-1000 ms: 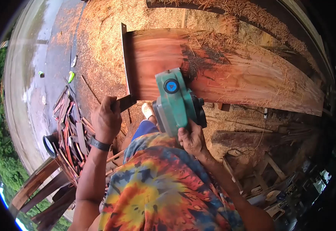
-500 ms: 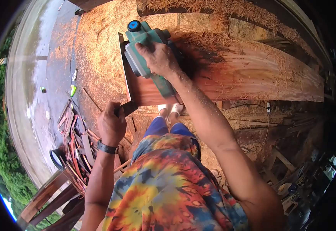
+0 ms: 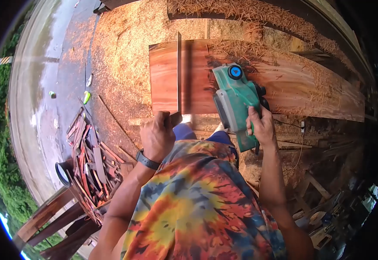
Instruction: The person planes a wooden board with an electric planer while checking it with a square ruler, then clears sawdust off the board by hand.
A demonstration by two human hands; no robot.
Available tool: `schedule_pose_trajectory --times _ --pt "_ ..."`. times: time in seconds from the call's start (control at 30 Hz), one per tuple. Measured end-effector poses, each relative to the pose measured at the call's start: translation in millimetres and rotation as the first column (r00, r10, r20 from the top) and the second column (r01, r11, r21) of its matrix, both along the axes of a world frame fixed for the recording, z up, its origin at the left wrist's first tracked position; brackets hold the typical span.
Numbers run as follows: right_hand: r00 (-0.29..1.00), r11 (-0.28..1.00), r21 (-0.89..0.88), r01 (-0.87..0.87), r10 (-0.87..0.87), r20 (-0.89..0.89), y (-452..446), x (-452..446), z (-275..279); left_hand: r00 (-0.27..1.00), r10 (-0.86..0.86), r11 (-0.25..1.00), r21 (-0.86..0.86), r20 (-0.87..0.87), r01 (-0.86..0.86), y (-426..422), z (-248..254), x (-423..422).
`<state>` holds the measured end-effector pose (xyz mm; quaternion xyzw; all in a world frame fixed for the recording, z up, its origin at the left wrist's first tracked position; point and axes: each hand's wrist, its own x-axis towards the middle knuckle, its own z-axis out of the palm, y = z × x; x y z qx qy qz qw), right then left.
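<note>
My left hand [image 3: 156, 138] is closed round the stock of a carpenter's square at the near edge of a wide reddish wooden board [image 3: 165, 80]. The thin blade of the square [image 3: 179, 71] stands across the board near its left end and casts a dark shadow to its right. My right hand [image 3: 263, 128] grips the handle of a green electric planer [image 3: 236, 99] with a blue-capped round knob. The planer is tilted over the near edge of the board, right of the square. Whether its sole touches the wood cannot be made out.
Shavings cover the ground [image 3: 124, 47] and a curved dark timber [image 3: 241, 13] beyond the board. A heap of offcut strips [image 3: 91, 160] lies at left beside dark beams [image 3: 52, 212]. A cord [image 3: 300, 147] hangs at right. Scrap wood [image 3: 316, 186] lies lower right.
The planer has moved right and toward me, away from the board's left end. My left hand has shifted right with the square, whose blade now crosses the board farther in.
</note>
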<state>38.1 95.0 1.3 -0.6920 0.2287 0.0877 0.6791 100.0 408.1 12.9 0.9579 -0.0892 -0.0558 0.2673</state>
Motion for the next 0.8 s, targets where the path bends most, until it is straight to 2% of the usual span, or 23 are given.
schedule_pose_trajectory --times 0.2,0.27,0.3,0.37,0.47,0.5,0.6,0.8 --pt "1.000 1.000 0.022 0.002 -0.003 0.026 -77 -70 -8 0.999 0.013 0.999 0.046 0.042 -0.015 -48 -5 -15" --pt "0.998 1.000 0.013 -0.022 0.022 0.053 -93 -81 -12 0.999 0.031 0.979 0.202 0.021 -0.035 -62 3 -15" --pt "0.997 0.997 0.025 -0.074 0.074 -0.010 -103 -84 -9 0.999 0.025 0.981 0.194 0.033 -0.031 -64 3 -14" --pt "0.994 0.996 -0.039 -0.080 0.082 0.071 -107 -87 -13 0.997 -0.024 0.984 0.179 0.069 0.012 -62 0 -12" --pt "0.982 0.980 -0.159 -0.119 0.140 0.129 -106 -84 -6 1.000 0.020 0.984 0.176 -0.002 -0.019 -64 6 -9" --pt "0.971 0.979 -0.181 -0.089 0.126 0.201 -103 -84 -15 0.997 0.049 0.968 0.248 -0.060 -0.033 -64 11 -7" --pt "0.966 0.976 -0.191 -0.109 0.149 0.210 -101 -87 -17 0.993 0.080 0.958 0.284 -0.086 -0.052 -67 16 -6" --pt "0.937 0.938 -0.233 -0.257 0.301 0.176 -91 -82 -26 0.991 0.111 0.983 0.157 -0.078 -0.098 -64 7 -11"
